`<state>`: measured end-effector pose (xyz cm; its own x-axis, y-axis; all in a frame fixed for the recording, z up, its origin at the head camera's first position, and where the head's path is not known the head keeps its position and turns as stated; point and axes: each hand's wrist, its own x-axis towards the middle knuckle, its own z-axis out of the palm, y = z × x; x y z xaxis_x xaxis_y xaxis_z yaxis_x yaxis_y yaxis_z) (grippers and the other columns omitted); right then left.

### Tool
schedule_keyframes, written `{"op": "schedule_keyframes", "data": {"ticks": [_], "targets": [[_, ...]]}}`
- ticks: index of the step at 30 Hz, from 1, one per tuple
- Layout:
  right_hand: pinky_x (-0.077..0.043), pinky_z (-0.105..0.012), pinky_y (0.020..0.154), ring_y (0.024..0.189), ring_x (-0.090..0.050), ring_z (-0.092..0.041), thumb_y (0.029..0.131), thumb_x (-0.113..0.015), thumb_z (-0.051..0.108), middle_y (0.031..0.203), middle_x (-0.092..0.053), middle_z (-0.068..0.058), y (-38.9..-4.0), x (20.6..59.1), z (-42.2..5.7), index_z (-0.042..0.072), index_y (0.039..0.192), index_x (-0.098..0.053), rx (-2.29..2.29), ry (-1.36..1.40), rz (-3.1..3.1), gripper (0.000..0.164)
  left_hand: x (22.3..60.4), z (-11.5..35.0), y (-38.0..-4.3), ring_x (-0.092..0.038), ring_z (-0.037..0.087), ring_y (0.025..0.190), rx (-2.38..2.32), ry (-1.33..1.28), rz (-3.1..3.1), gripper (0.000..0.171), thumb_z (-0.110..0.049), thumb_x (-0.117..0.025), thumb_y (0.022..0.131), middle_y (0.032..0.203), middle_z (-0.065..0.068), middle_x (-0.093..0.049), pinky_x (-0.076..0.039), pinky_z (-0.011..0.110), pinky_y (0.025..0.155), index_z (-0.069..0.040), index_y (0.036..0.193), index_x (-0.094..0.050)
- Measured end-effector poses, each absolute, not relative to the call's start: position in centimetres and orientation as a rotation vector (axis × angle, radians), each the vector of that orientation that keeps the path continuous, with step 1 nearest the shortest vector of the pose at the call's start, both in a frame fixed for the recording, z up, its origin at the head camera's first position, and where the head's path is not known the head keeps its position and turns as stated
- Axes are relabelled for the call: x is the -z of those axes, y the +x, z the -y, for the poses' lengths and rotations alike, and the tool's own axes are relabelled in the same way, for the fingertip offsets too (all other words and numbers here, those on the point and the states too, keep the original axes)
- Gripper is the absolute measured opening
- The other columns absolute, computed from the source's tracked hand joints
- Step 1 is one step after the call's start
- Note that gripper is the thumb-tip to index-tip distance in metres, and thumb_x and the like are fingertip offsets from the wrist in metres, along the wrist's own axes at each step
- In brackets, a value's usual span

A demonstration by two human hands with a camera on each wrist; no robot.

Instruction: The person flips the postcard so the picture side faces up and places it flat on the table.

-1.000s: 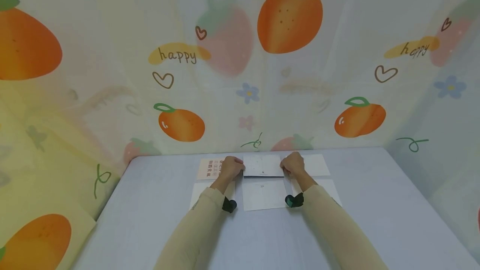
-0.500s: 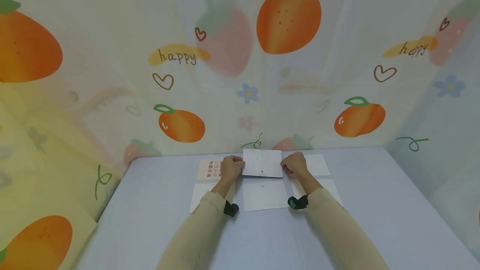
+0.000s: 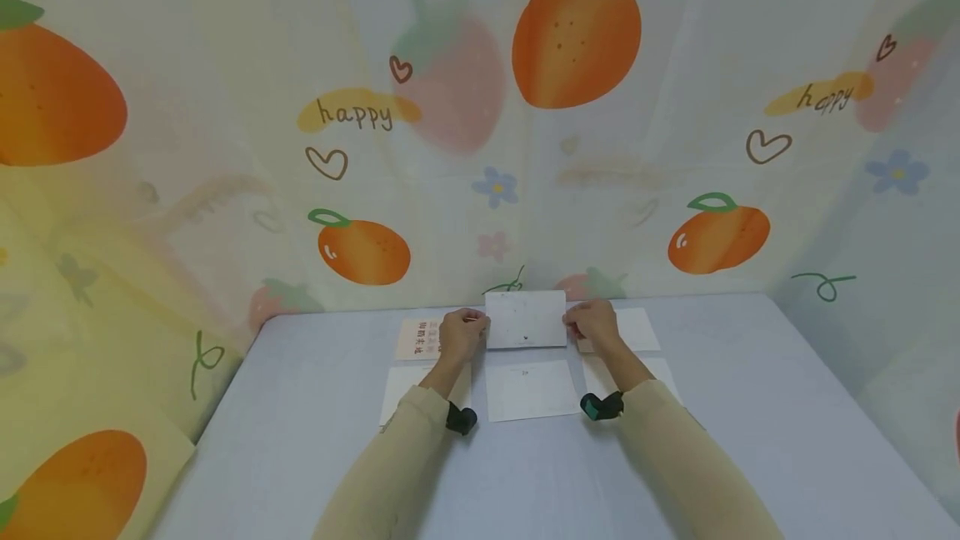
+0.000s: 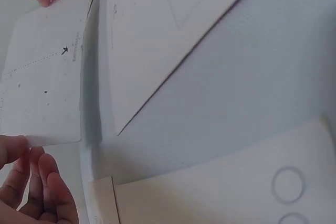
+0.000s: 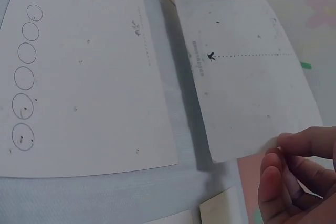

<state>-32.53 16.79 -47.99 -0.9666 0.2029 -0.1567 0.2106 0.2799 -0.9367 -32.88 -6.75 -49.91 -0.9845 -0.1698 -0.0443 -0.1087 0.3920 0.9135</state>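
Observation:
A white postcard point(image 3: 526, 319) is held up off the table in the middle of the back row, its face tilted towards me. My left hand point(image 3: 461, 335) pinches its left edge between thumb and fingertips, and my right hand point(image 3: 596, 327) pinches the right edge. In the right wrist view the raised postcard point(image 5: 241, 77) bears a dotted line, a small dark mark and faint print. Just in front lies another white postcard point(image 3: 531, 391), flat; circles run along one side of that flat postcard point(image 5: 79, 93) in the right wrist view.
A card with printed characters point(image 3: 416, 340) lies back left, partly behind my left hand. More white cards lie back right point(image 3: 636, 329), front left point(image 3: 401, 394) and front right point(image 3: 660, 373). A fruit-patterned curtain point(image 3: 495, 148) hangs right behind the white table point(image 3: 525, 482).
Both hands have lifted the postcard from near the table and tilted its face up towards me. Its top edge now overlaps the foot of the curtain. The other cards stay put.

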Motion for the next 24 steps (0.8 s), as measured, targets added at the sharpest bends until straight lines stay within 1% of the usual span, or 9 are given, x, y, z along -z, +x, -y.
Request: {"op": "schedule_keyframes", "data": {"ticks": [5, 8, 15, 20, 24], "targets": [[-0.050, -0.020, 0.054, 0.057, -0.058, -0.010, 0.086, -0.063, 0.003, 0.068, -0.065, -0.001, -32.45, 47.43, -16.91, -0.012, 0.098, -0.067, 1.900, 0.394, -2.478, 0.020, 49.69, 6.79, -32.88, -0.060, 0.014, 0.071, 1.733, 0.244, 2.553, 0.015, -0.017, -0.067, 0.087, 0.085, 0.008, -0.070, -0.043, 0.021, 0.059, -0.004, 0.093, -0.072], [-0.051, -0.020, 0.056, 0.057, -0.059, -0.008, 0.087, -0.063, 0.003, 0.069, -0.065, 0.000, -32.43, 47.30, -17.02, -0.013, 0.102, -0.067, 1.932, 0.391, -2.461, 0.022, 49.49, 6.76, -32.86, -0.061, 0.013, 0.071, 1.757, 0.236, 2.543, 0.015, -0.016, -0.067, 0.087, 0.086, 0.009, -0.071, -0.044, 0.020, 0.060, -0.003, 0.093, -0.072], [-0.052, -0.019, 0.058, 0.060, -0.061, -0.008, 0.088, -0.063, 0.004, 0.069, -0.066, 0.002, -32.43, 47.56, -17.13, -0.015, 0.103, -0.066, 1.997, 0.343, -2.428, 0.024, 49.22, 7.06, -32.56, -0.062, 0.014, 0.072, 1.783, 0.223, 2.542, 0.015, -0.017, -0.069, 0.087, 0.084, 0.009, -0.070, -0.043, 0.021, 0.061, -0.003, 0.093, -0.072], [-0.052, -0.018, 0.058, 0.062, -0.063, -0.008, 0.089, -0.063, 0.004, 0.070, -0.067, 0.001, -32.39, 47.73, -17.14, -0.015, 0.103, -0.065, 2.034, 0.305, -2.415, 0.024, 49.29, 7.31, -32.35, -0.061, 0.012, 0.070, 1.792, 0.203, 2.535, 0.018, -0.017, -0.069, 0.088, 0.085, 0.009, -0.072, -0.043, 0.019, 0.061, -0.002, 0.095, -0.074], [-0.053, -0.018, 0.060, 0.063, -0.063, -0.007, 0.089, -0.064, 0.004, 0.071, -0.068, 0.000, -32.27, 47.68, -17.08, -0.014, 0.103, -0.066, 2.048, 0.308, -2.407, 0.023, 49.32, 7.47, -32.22, -0.063, 0.009, 0.068, 1.828, 0.182, 2.504, 0.018, -0.015, -0.069, 0.088, 0.085, 0.011, -0.074, -0.047, 0.020, 0.061, 0.000, 0.096, -0.075]]}}
